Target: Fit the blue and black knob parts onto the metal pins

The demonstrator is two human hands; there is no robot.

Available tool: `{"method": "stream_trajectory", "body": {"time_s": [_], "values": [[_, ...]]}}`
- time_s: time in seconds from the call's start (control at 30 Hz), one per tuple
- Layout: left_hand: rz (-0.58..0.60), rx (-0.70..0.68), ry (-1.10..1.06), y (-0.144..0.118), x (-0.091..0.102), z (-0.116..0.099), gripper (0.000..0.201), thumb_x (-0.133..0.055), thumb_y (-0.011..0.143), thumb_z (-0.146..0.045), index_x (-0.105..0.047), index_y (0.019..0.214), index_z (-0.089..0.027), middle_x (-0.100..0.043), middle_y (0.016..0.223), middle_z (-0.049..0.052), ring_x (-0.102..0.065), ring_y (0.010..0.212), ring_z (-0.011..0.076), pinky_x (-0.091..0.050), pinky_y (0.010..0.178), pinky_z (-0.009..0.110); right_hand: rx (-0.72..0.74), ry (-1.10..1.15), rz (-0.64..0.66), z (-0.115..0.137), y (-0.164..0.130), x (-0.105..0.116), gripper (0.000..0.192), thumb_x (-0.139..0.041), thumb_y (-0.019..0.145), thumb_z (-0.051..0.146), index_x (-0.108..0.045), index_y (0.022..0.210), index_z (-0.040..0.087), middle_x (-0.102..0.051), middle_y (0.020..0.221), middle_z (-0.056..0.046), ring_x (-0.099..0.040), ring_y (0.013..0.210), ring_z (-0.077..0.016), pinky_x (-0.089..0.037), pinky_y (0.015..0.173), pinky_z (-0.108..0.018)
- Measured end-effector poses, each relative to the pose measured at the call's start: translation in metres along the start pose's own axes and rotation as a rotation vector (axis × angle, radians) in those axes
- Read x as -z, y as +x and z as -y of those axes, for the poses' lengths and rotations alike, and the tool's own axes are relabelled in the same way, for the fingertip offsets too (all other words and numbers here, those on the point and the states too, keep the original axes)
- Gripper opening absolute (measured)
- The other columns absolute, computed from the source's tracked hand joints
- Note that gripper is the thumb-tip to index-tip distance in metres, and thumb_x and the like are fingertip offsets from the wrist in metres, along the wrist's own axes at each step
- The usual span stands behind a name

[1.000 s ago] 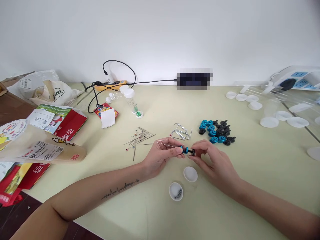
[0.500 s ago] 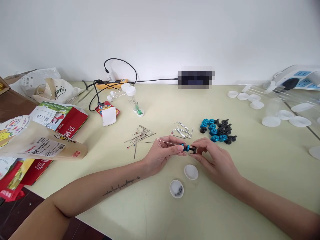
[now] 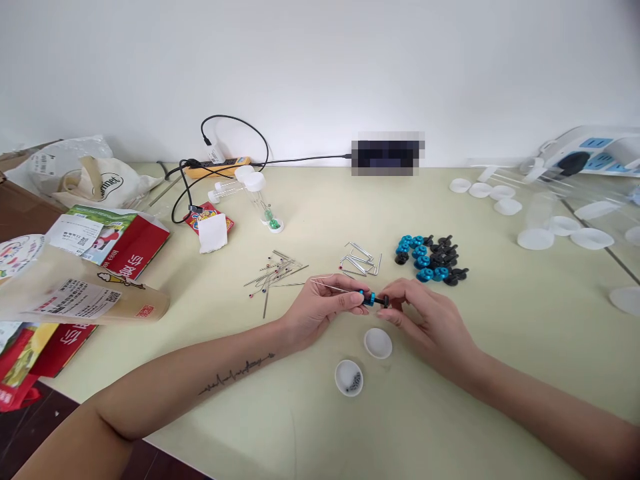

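Left hand (image 3: 320,310): thumb and index finger pinching the blue end of a small blue-and-black part (image 3: 369,299), other fingers curled in behind. A thin metal rod (image 3: 333,287) runs across the same hand toward the part. Right hand (image 3: 425,317): thumb and index finger pinching the black end of that part. The part sits roughly level between the two hands, above the table (image 3: 480,313), near side of center.

Just nearer than the part: two round white caps. The farther cap (image 3: 378,343) is beside the right hand; the nearer cap (image 3: 343,372) holds small dark-grey bits, too small to identify.

Just beyond the hands: bent metal keys (image 3: 372,269) in a loose heap. Right of those, a cluster of blue pieces (image 3: 421,253) with black winged pieces (image 3: 446,251) against its right side. Left of the keys, a crossed pile of thin rods (image 3: 275,273), some with small colored ends.

Farther out, left: white-capped clear tubes (image 3: 256,190), green bits inside one; a white paper (image 3: 213,233) overlapping a red packet (image 3: 227,221); an orange power strip (image 3: 220,168) with a black cable. A clear cup (image 3: 135,297) lies tipped at the left edge beside red bags. Right: more white caps (image 3: 536,239), clear tubes, a white power strip (image 3: 590,155). Far side, near the wall: a pixelated dark device (image 3: 385,157).
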State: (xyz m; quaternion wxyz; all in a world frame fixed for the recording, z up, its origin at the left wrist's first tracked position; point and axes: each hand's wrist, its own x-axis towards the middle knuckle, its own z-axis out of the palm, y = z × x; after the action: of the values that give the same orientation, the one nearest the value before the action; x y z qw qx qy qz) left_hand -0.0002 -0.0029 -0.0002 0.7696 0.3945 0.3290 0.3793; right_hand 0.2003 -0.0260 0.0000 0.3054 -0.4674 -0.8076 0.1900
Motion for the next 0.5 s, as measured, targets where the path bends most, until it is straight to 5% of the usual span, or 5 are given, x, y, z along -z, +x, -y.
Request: {"method": "stream_trajectory", "body": {"time_s": [0.1, 0.33, 0.5], "values": [[0.011, 0.004, -0.002, -0.0003, 0.0001, 0.0006, 0.018, -0.071, 0.070, -0.020, -0.069, 0.087, -0.014, -0.066, 0.089, 0.005, -0.063, 0.071, 0.0110, -0.047, 0.075, 0.026, -0.024, 0.011, 0.044, 0.0006, 0.0008, 0.0018, 0.019, -0.043, 0.093, 0.031, -0.051, 0.079, 0.022, -0.056, 0.067, 0.000, -0.051, 0.063, -0.0149, -0.041, 0.058, -0.027], [-0.020, 0.010, -0.031, 0.0002, -0.0019, -0.0023, 0.018, -0.072, 0.070, -0.021, -0.068, 0.085, -0.013, -0.067, 0.091, 0.006, -0.063, 0.070, 0.0104, -0.047, 0.075, 0.026, 0.019, -0.008, -0.041, -0.0012, 0.0001, -0.0021, 0.008, -0.047, 0.092, 0.026, -0.050, 0.099, 0.025, -0.060, 0.081, -0.002, -0.056, 0.069, -0.0154, -0.043, 0.060, -0.027], [-0.005, 0.031, -0.038, -0.0008, -0.0027, -0.0028, 0.018, -0.072, 0.070, -0.021, -0.068, 0.086, -0.013, -0.067, 0.088, 0.004, -0.063, 0.069, 0.0105, -0.048, 0.076, 0.027, -0.032, 0.025, 0.052, -0.0009, 0.0023, 0.0017, 0.015, -0.043, 0.093, 0.033, -0.053, 0.086, 0.023, -0.058, 0.070, -0.001, -0.054, 0.064, -0.0158, -0.042, 0.056, -0.027]]}}
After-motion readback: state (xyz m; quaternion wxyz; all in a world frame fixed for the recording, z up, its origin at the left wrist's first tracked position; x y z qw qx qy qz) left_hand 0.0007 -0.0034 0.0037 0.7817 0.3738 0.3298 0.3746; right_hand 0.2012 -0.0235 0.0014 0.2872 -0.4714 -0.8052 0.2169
